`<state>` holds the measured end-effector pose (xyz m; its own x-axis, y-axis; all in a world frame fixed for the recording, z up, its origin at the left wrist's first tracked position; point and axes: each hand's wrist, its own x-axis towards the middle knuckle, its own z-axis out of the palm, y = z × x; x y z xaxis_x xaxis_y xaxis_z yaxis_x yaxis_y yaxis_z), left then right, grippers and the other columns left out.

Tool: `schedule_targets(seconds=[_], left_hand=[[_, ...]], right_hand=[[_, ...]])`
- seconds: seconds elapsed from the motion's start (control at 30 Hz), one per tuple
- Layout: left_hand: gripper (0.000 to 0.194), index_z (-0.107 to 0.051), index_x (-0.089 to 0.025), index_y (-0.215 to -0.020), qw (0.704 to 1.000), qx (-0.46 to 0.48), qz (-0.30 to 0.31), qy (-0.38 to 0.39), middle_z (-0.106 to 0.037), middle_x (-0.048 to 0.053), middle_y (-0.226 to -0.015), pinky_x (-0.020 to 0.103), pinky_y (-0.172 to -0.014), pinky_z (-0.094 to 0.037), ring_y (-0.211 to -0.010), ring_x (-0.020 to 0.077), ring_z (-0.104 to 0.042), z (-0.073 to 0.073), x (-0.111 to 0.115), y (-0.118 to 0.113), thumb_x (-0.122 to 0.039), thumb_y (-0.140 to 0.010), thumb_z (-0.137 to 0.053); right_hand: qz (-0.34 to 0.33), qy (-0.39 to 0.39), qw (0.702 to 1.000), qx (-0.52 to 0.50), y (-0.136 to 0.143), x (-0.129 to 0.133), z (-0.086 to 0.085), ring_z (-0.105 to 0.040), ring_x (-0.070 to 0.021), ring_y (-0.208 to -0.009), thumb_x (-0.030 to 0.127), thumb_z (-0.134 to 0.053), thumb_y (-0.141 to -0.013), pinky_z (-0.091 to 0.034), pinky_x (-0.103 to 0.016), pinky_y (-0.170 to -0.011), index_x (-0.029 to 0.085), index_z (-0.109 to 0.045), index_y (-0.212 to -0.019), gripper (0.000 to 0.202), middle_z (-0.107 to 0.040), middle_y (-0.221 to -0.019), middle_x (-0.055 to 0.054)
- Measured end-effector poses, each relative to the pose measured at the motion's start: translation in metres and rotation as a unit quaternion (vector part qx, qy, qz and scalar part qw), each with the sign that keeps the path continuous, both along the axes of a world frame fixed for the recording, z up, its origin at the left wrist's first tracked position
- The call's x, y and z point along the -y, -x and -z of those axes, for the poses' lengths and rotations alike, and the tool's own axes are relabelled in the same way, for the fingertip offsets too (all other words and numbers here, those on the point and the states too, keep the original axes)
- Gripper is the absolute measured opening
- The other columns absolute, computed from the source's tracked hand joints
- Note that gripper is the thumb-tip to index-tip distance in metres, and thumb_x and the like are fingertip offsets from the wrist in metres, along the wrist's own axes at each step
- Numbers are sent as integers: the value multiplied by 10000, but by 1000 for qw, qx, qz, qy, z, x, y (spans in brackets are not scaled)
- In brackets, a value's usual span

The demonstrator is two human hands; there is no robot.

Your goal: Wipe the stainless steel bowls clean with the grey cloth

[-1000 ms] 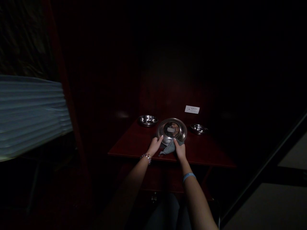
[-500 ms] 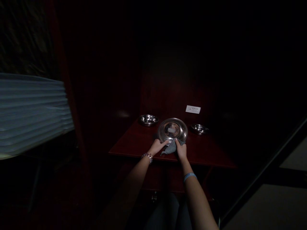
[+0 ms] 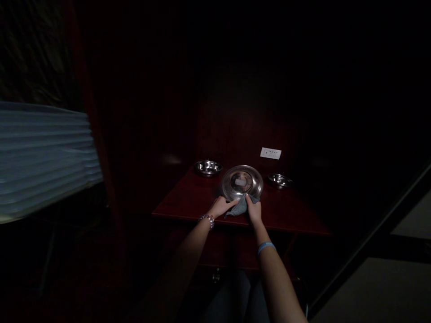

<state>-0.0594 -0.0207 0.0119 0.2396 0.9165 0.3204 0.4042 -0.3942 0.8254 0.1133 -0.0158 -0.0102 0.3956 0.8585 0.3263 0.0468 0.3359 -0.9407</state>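
Note:
A shiny metal bowl [image 3: 241,183] is held up over the table, its underside with a pale label turned toward me. My left hand [image 3: 221,207] grips the lower left rim, thumb on the near side and the other fingers hidden behind. On the lower right, my right hand [image 3: 253,210] is closed on a grey-green cloth [image 3: 239,207], its thumb pressing the cloth against the bowl. One corner of the cloth hangs below the rim between my hands.
Two more metal bowls stand on the dark red table [image 3: 182,197]: a left bowl [image 3: 208,168] and a right bowl [image 3: 280,181]. A white socket plate [image 3: 270,153] is on the back wall. Pale ridged sheeting [image 3: 43,157] stands at far left; a drawer knob [image 3: 216,275] shows below.
My left thumb has shifted slightly at the bowl's rim. The bowl and my right hand with the cloth stay almost in place.

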Motion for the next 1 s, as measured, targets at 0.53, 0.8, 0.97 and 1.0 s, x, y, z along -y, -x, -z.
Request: schedule_targets(seconds=[0.53,0.8,0.97,1.0], left_hand=[[582,-701,-151,-1107,994,103,22,-7,-712,116,-1147,337,-1010,-460,-1144,256,-626,-4,2,-4,-565,-698,-683],[551,-706,-133,-1085,994,106,24,-9,-725,120,-1110,339,-987,-477,-1110,259,-645,-7,3,-3,-547,-724,-657],[526,-703,-123,-1086,996,87,30,-10,-722,123,-1115,330,-984,-474,-1095,245,-652,-7,1,-2,-532,-767,-614],[523,-700,-123,-1093,996,83,29,-15,-721,123,-1119,332,-985,-473,-1094,243,-653,-7,1,-2,-527,-774,-610]], right_hand=[[-21,-9,1000,-18,1,2,-3,-679,-269,-1034,447,-678,-720,-515,-376,-931,114,-723,-1018,449,-735,-1066,-114],[-31,-2,999,-21,2,5,-5,-674,-266,-1043,458,-674,-711,-512,-361,-930,123,-718,-1018,457,-735,-1071,-104],[-24,2,1000,-14,2,5,-5,-681,-270,-1024,459,-672,-713,-522,-360,-905,119,-721,-992,443,-740,-1047,-110],[-22,3,1000,-14,2,5,-4,-683,-269,-1018,459,-672,-712,-524,-359,-900,117,-722,-987,441,-741,-1043,-112]])
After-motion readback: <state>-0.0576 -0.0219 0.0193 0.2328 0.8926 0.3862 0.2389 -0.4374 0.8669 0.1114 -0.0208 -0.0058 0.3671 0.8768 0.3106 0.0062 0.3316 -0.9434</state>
